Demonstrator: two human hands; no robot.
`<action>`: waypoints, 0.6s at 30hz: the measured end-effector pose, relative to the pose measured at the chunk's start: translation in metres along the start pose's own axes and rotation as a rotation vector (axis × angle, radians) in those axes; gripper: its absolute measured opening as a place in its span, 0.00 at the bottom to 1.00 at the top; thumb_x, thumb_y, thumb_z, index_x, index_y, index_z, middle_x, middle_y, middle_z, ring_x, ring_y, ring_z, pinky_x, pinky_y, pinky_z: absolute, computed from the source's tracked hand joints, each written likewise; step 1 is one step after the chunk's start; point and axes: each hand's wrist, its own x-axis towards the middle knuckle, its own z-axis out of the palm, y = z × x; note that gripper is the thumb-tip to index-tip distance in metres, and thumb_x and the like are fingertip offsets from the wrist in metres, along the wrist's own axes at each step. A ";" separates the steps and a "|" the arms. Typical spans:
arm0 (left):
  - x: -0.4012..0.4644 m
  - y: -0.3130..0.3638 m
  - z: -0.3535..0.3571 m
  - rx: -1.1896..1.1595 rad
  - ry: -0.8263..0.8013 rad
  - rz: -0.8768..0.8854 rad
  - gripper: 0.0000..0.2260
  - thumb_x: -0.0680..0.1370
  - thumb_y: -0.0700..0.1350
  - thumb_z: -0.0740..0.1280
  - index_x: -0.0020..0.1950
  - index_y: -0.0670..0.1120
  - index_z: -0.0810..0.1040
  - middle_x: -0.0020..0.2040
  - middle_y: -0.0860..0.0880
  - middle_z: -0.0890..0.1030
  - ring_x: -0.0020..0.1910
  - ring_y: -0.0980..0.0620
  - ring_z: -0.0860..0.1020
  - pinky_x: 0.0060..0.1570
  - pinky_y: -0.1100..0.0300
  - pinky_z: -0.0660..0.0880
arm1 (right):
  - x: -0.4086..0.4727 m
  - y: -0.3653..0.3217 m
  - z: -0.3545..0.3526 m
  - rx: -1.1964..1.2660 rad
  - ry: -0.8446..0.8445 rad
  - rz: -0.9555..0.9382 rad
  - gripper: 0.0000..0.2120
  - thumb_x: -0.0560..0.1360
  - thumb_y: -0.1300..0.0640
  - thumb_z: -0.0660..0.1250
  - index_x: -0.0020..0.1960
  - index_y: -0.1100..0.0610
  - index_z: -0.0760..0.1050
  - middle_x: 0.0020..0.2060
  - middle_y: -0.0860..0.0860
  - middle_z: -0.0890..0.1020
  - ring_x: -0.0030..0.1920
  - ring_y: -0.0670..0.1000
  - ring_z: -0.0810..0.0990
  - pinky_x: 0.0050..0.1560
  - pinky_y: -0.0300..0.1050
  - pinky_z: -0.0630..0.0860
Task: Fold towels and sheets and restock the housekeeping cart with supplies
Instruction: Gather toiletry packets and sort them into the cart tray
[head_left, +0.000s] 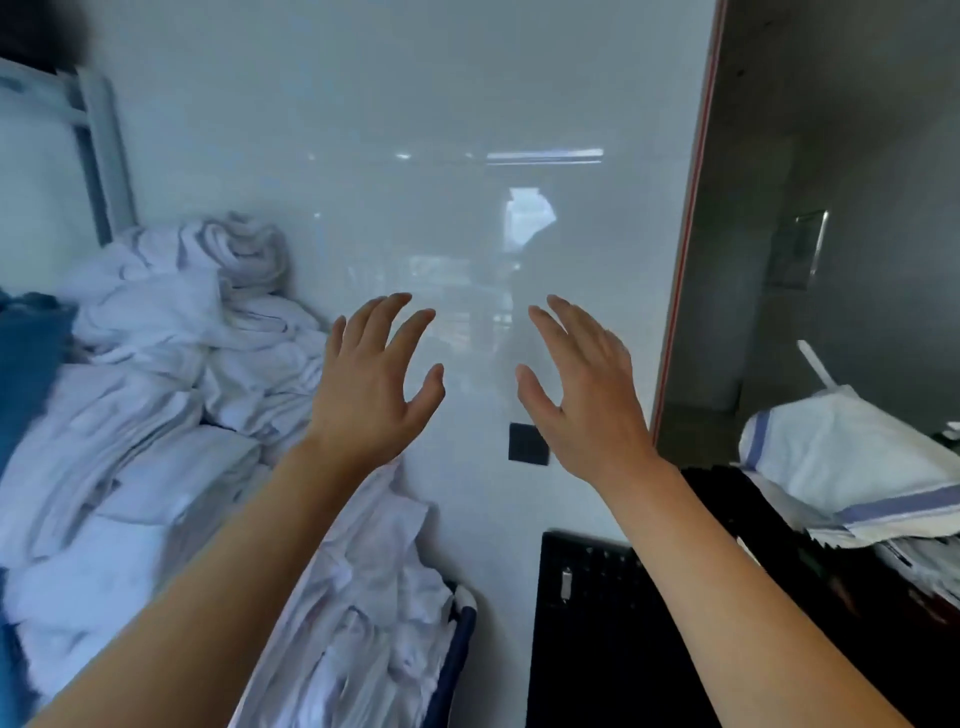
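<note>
My left hand (371, 384) and my right hand (584, 387) are both raised in front of me, palms facing each other, fingers spread, holding nothing. A big heap of crumpled white linen (156, 374) fills the left side, below and left of my left hand. More white sheets (363, 597) hang in a dark-framed cart or bag under my left forearm. At the right edge, beyond my right forearm, lies a stack of folded white towels with blue stripes (852, 467).
A glossy white wall (441, 156) stands straight ahead, bearing a small dark square plate (527, 441). A black case or cart top (597, 623) sits low between my arms. A dark doorway (831, 208) opens on the right. A white metal frame (93, 150) rises behind the linen heap.
</note>
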 end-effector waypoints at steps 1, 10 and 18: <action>-0.003 -0.008 -0.014 0.036 0.006 -0.012 0.24 0.80 0.55 0.62 0.73 0.45 0.74 0.75 0.43 0.70 0.73 0.39 0.69 0.68 0.36 0.66 | 0.007 -0.009 0.004 0.018 0.008 -0.023 0.27 0.84 0.42 0.55 0.80 0.50 0.62 0.81 0.48 0.61 0.81 0.51 0.57 0.79 0.61 0.57; -0.051 -0.092 -0.157 0.471 -0.005 -0.190 0.25 0.79 0.57 0.62 0.73 0.47 0.74 0.76 0.43 0.70 0.74 0.39 0.67 0.70 0.34 0.64 | 0.060 -0.136 0.062 0.231 0.050 -0.274 0.27 0.82 0.43 0.58 0.77 0.55 0.68 0.78 0.54 0.66 0.77 0.56 0.66 0.74 0.62 0.64; -0.086 -0.147 -0.273 0.725 -0.002 -0.292 0.25 0.79 0.58 0.60 0.72 0.47 0.74 0.74 0.43 0.70 0.73 0.39 0.68 0.70 0.34 0.64 | 0.089 -0.259 0.103 0.355 0.092 -0.407 0.27 0.80 0.43 0.61 0.75 0.54 0.71 0.77 0.53 0.69 0.76 0.57 0.68 0.71 0.64 0.65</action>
